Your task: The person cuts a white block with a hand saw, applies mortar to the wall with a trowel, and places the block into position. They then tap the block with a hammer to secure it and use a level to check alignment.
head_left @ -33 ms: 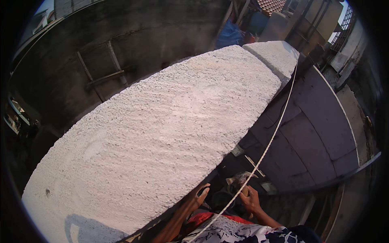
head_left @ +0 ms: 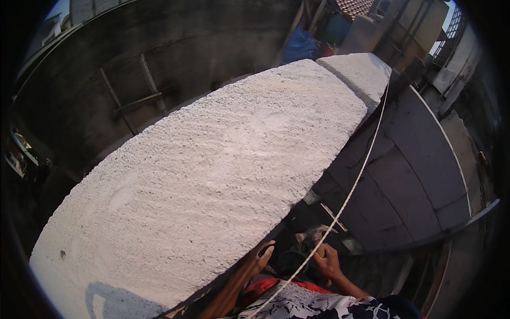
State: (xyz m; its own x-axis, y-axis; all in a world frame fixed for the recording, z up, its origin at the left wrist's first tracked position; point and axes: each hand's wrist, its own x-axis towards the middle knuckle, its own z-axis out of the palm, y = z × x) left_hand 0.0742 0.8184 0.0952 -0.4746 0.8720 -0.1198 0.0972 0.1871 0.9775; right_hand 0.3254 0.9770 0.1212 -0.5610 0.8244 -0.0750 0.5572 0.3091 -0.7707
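A long, pale, rough-faced concrete block (head_left: 223, 170) fills the middle of the view, slanting from lower left to upper right. Below its near edge, my right hand (head_left: 328, 263) is wrapped round the wooden handle of a hammer (head_left: 314, 234), its metal head pointing up. My left hand (head_left: 261, 256) sits close beside the block's near side, thumb and fingers apart, with nothing visible in it. Whether it touches the block I cannot tell. A taut white string (head_left: 348, 199) runs from the far block past the hammer toward my body, crossing in front of the handle.
A second pale block (head_left: 366, 74) lies beyond a narrow gap at the far end. Dark panels (head_left: 398, 175) spread below on the right. A dark wall (head_left: 186, 48) stands behind on the left, with a blue tarp (head_left: 301, 47) at the back.
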